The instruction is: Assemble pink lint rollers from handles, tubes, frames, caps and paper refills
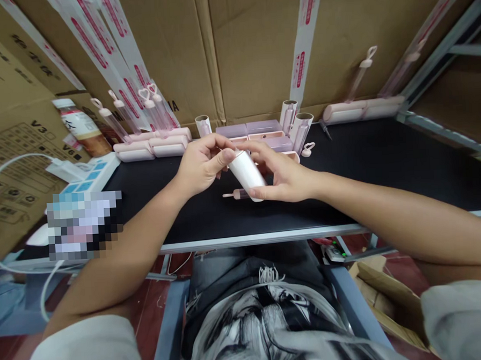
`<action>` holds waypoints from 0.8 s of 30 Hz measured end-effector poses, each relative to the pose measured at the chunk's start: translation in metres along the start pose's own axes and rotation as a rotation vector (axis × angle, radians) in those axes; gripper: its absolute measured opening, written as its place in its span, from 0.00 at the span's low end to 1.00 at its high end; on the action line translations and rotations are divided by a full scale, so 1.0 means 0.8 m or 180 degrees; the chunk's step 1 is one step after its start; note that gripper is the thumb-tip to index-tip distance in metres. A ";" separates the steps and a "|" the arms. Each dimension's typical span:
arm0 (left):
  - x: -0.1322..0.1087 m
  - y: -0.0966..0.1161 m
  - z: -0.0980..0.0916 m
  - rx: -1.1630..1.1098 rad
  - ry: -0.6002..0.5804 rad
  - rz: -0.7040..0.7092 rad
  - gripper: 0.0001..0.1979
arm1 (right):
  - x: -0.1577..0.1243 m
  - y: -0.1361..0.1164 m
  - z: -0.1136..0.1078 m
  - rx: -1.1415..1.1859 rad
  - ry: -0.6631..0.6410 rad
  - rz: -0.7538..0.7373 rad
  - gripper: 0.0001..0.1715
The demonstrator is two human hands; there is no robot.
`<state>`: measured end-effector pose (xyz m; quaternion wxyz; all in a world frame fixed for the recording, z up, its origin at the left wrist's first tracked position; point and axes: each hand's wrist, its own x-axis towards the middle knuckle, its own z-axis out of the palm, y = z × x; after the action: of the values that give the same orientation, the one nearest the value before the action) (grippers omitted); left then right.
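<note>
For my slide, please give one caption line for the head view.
Both hands, left hand and right hand, hold a white roll above a black table; pink cases stand behind.

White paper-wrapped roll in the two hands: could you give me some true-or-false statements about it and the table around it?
1. Both hands, left hand and right hand, hold the white paper-wrapped cylindrical roll. True.
2. The roll lies flat on the black tabletop. False: it is held above it, tilted.
3. A slim pink plastic handle lies on the tabletop under the hands. True.
4. The brown cardboard boxes behind the table are blue plastic. False: brown cardboard with pink-printed tape.
</note>
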<state>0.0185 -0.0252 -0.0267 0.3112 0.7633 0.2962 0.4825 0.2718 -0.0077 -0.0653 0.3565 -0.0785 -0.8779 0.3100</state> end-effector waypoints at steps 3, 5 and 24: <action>-0.005 -0.001 0.002 0.0141 0.0162 0.0240 0.34 | 0.000 -0.004 0.000 0.0176 0.0069 0.0011 0.55; -0.008 -0.003 0.001 0.0312 0.0393 0.0428 0.32 | -0.001 0.000 -0.002 0.0144 0.0193 0.0088 0.56; -0.021 0.009 0.003 0.1036 0.0411 0.0730 0.31 | 0.000 0.015 -0.004 -0.0276 0.0806 0.0222 0.66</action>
<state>0.0159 -0.0432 -0.0311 0.1072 0.7997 0.3008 0.5084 0.2727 0.0032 -0.0708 0.4497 -0.1628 -0.8352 0.2717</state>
